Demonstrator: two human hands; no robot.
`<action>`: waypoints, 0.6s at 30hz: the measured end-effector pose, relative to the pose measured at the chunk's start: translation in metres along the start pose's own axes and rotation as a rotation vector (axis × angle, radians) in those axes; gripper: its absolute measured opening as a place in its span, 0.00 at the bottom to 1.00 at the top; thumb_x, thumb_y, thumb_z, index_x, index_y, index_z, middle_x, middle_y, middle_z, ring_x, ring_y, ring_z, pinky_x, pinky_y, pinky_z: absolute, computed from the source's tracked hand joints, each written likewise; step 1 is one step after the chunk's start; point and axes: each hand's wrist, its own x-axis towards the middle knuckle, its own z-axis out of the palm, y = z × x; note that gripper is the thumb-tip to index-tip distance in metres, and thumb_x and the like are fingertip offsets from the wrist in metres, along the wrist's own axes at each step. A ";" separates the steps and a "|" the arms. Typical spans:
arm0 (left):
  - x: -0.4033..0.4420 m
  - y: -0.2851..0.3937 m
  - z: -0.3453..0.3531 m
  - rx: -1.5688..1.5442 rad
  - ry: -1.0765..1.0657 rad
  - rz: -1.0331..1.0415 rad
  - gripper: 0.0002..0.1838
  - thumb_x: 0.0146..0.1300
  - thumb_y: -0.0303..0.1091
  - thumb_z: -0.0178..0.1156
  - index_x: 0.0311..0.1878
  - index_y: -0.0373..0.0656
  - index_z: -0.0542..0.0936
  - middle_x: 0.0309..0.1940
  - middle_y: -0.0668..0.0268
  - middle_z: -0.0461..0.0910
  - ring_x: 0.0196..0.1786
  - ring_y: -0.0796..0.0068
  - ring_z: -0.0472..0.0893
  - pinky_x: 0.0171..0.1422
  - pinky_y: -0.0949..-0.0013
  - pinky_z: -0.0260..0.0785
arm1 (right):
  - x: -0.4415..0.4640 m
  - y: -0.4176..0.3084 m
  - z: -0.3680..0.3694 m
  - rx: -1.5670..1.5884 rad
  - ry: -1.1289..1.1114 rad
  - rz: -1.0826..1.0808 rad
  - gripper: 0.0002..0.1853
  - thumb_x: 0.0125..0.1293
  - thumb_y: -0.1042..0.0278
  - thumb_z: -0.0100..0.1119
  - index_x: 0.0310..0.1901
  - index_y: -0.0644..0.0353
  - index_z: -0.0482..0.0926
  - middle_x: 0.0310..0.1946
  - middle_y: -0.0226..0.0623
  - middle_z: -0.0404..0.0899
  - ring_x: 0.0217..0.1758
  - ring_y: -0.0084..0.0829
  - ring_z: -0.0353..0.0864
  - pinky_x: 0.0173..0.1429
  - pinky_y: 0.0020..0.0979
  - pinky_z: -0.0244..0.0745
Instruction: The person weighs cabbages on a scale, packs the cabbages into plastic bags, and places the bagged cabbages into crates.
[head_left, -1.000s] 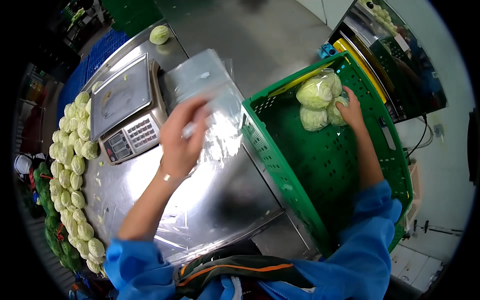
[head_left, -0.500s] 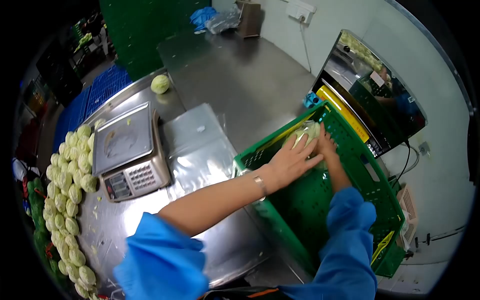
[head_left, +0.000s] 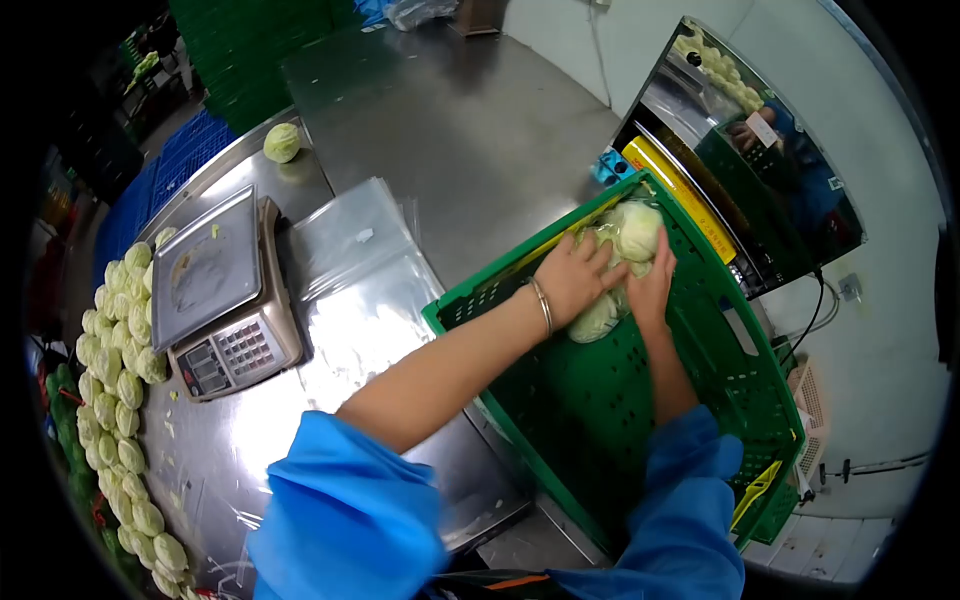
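Observation:
A clear plastic bag of pale green cabbages (head_left: pixel 637 232) lies in the far end of the green crate (head_left: pixel 560 455). One cabbage shows at the top of the bag and another pale end (head_left: pixel 597 318) lower down. From the left, my left hand (head_left: pixel 576 282) presses on the bag with its fingers bent over it. My right hand (head_left: pixel 652 282) holds the bag's right side, fingers pointing up along the upper cabbage. Both hands are inside the crate and cover the middle of the bag.
On the steel table (head_left: pixel 440 110) left of the crate lie flat clear plastic bags (head_left: pixel 350 240) and a digital scale (head_left: pixel 225 310). Many cabbages (head_left: pixel 125 390) are piled at the far left, with a single cabbage (head_left: pixel 282 143) behind the scale. A dark glossy screen (head_left: pixel 740 160) stands beyond the crate.
My left hand has slid left and down off the top of the bag, so the upper cabbage now shows. My right hand is now beside it. The whole view has shifted slightly.

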 end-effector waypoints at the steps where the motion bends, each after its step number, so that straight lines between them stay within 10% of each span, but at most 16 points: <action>1: -0.009 -0.002 -0.016 -0.119 0.090 -0.051 0.25 0.55 0.33 0.55 0.59 0.50 0.68 0.53 0.62 0.72 0.55 0.58 0.72 0.52 0.59 0.66 | 0.001 0.006 -0.002 -0.028 -0.111 -0.070 0.47 0.45 0.69 0.69 0.67 0.60 0.54 0.60 0.57 0.59 0.61 0.55 0.62 0.66 0.46 0.56; 5: -0.104 -0.024 -0.154 -0.383 0.469 -0.330 0.18 0.47 0.21 0.65 0.44 0.42 0.77 0.38 0.61 0.79 0.42 0.60 0.79 0.45 0.66 0.71 | -0.002 0.040 -0.012 0.058 -0.146 -0.186 0.40 0.49 0.68 0.65 0.65 0.66 0.58 0.63 0.55 0.60 0.66 0.49 0.61 0.69 0.43 0.54; 8: -0.265 -0.004 -0.194 -0.322 0.367 -1.152 0.14 0.53 0.27 0.63 0.44 0.41 0.78 0.36 0.58 0.79 0.31 0.61 0.79 0.36 0.63 0.71 | 0.023 0.016 -0.043 0.282 -0.249 0.156 0.28 0.59 0.75 0.58 0.61 0.65 0.65 0.60 0.44 0.67 0.65 0.36 0.65 0.67 0.33 0.59; 10: -0.393 0.056 -0.190 -0.133 -0.409 -1.629 0.12 0.56 0.28 0.61 0.45 0.42 0.78 0.35 0.57 0.79 0.28 0.63 0.79 0.33 0.63 0.72 | 0.036 -0.028 -0.065 0.481 -0.349 0.138 0.20 0.63 0.75 0.55 0.58 0.64 0.70 0.58 0.41 0.70 0.62 0.31 0.68 0.65 0.30 0.61; 13: -0.454 0.153 -0.187 -0.342 -0.352 -1.078 0.25 0.50 0.38 0.67 0.53 0.47 0.74 0.47 0.55 0.75 0.47 0.57 0.75 0.48 0.61 0.69 | 0.038 -0.145 -0.094 0.539 -0.472 0.039 0.16 0.65 0.74 0.52 0.54 0.64 0.73 0.52 0.38 0.76 0.57 0.27 0.73 0.63 0.26 0.63; 18: -0.546 0.179 -0.181 -0.392 -0.326 -1.298 0.14 0.51 0.40 0.66 0.42 0.52 0.79 0.40 0.66 0.76 0.47 0.65 0.71 0.53 0.62 0.60 | -0.024 -0.321 -0.104 0.698 -0.776 -0.087 0.12 0.64 0.76 0.52 0.49 0.67 0.74 0.45 0.36 0.78 0.50 0.24 0.75 0.58 0.24 0.66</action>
